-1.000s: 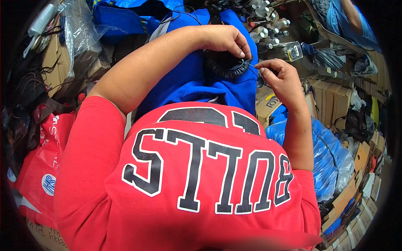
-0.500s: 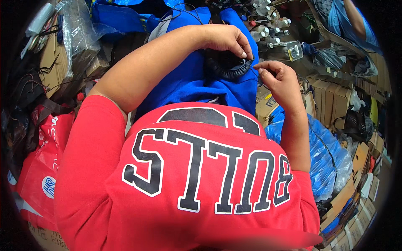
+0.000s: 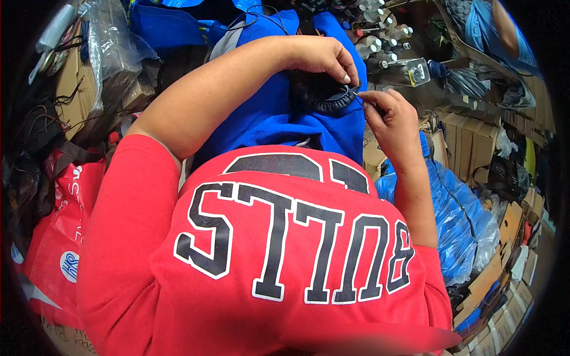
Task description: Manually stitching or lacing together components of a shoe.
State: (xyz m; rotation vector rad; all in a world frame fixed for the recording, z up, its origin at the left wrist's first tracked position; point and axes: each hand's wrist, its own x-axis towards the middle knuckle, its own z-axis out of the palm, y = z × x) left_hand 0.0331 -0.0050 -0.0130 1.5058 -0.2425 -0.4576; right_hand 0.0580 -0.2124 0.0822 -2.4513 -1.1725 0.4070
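A black, glossy piece with a gathered, ruffled edge (image 3: 332,105) rests on blue cloth over my lap, curved like a shoe upper; I cannot tell its exact kind. My left hand (image 3: 325,59) bends over it from above, thumb and fingers pinched closed on its far right part. My right hand (image 3: 392,115) comes in from the right, closed, with thumb and forefinger pinched at the piece's right tip. Something thin, perhaps a needle or thread, shows at those fingertips, too small to make out.
Several bottles (image 3: 380,47) stand and lie beyond my right hand. A blue plastic-wrapped bundle (image 3: 454,219) sits beside my right forearm, with cardboard boxes (image 3: 469,139) behind. A red bag (image 3: 62,237) is at my left, below a clear plastic-covered box (image 3: 113,65). Another person's arm (image 3: 504,26) shows at upper right.
My right hand has moved slightly left, its fingertips now at the black piece's tip. My left hand stays about where it was.
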